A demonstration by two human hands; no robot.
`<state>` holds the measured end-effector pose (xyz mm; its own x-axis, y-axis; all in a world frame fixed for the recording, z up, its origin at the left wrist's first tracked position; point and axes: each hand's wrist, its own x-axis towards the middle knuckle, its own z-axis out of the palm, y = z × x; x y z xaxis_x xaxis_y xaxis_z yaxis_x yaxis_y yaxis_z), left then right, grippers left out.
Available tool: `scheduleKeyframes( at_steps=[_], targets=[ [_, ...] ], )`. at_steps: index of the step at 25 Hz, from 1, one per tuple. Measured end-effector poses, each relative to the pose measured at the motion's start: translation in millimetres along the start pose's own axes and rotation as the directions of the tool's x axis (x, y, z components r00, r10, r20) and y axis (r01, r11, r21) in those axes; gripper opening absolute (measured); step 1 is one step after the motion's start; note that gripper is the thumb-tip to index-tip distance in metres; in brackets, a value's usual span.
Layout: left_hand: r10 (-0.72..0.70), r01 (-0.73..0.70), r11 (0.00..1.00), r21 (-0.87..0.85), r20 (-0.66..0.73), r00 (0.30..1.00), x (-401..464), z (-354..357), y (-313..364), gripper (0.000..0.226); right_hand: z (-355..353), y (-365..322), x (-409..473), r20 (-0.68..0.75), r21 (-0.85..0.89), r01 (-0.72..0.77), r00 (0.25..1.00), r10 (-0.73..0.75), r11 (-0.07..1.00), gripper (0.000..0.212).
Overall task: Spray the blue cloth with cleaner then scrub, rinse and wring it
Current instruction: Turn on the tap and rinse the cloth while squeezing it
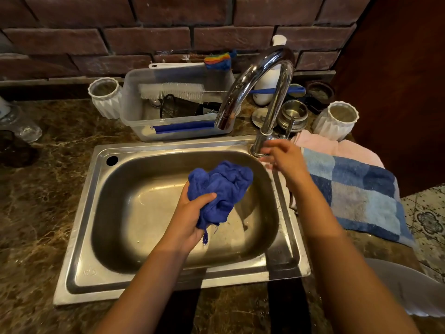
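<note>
My left hand (190, 213) is over the middle of the steel sink (79, 237), thumb and fingers (207, 197) curled round the blue cloth (220, 189), which I hold bunched up above the basin. The cloth is a deep blue, crumpled into loose folds, with a frayed thread hanging from its lower end beside my wrist. It touches nothing but my hand; the basin floor lies bare below it, with open room toward the left wall and the near rim.

My right hand (280, 157) is up at the far right corner of the sink, at the base of the chrome faucet (269, 97). It is blurred, the fingers look loosely spread, and I cannot tell whether they touch the faucet or grip anything.

The spout arches forward and ends over the sink's far edge, above and behind the cloth. Just behind the sink a clear plastic tub (134, 116) of brushes stands on the marbled tabletop (36, 213). A blue checked towel (361, 194) lies on the tabletop close along the sink's right rim, crowding my right forearm.
</note>
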<state>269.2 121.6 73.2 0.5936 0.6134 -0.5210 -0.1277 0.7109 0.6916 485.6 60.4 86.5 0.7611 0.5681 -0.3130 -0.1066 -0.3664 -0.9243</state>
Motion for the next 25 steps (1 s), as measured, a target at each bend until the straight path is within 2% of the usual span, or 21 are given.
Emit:
scheduleKeyframes(
  at_steps=[2, 3, 5, 8, 11, 13, 18, 21, 25],
  targets=[
    [-0.004, 0.004, 1.0, -0.029, 0.008, 1.0, 3, -1, 3, 0.044, -11, 0, 18, -0.28, -0.309, 0.126, 0.935, -0.216, 0.943, 0.035],
    [-0.004, 0.005, 1.0, -0.031, 0.011, 1.0, 4, -1, 4, 0.044, -17, 0, 27, -0.334, -0.458, 0.141, 0.888, -0.317, 0.878, 0.042],
    [0.0, 0.0, 1.0, -0.002, 0.015, 1.0, 6, 2, 7, 0.043, -23, 0, 44, -0.3, -0.589, 0.149, 0.872, -0.386, 0.794, 0.049],
    [-0.015, 0.013, 0.999, 0.032, 0.064, 0.998, 7, 5, 8, 0.045, -23, 3, 63, -0.268, -0.636, 0.153, 0.875, -0.402, 0.756, 0.044],
    [-0.063, 0.085, 0.989, -0.118, 0.181, 0.981, 7, 3, 5, 0.038, -23, 6, 73, -0.293, -0.711, 0.15, 0.825, -0.483, 0.687, 0.038],
    [-0.08, 0.132, 0.966, -0.223, 0.229, 0.97, 8, 1, 4, 0.036, -23, 7, 77, -0.288, -0.722, 0.155, 0.818, -0.497, 0.674, 0.038],
    [-0.043, 0.048, 0.998, -0.034, 0.137, 0.99, 11, 2, 1, 0.035, -22, 12, 81, -0.267, -0.71, 0.189, 0.819, -0.508, 0.679, 0.044],
    [-0.029, 0.03, 1.0, -0.007, 0.106, 0.994, 11, 4, 2, 0.035, -24, 14, 82, -0.253, -0.707, 0.199, 0.826, -0.505, 0.679, 0.042],
    [-0.035, 0.038, 0.999, -0.018, 0.103, 0.994, 11, 6, 2, 0.036, -22, 15, 81, -0.306, -0.649, 0.205, 0.812, -0.498, 0.733, 0.039]
  ],
)
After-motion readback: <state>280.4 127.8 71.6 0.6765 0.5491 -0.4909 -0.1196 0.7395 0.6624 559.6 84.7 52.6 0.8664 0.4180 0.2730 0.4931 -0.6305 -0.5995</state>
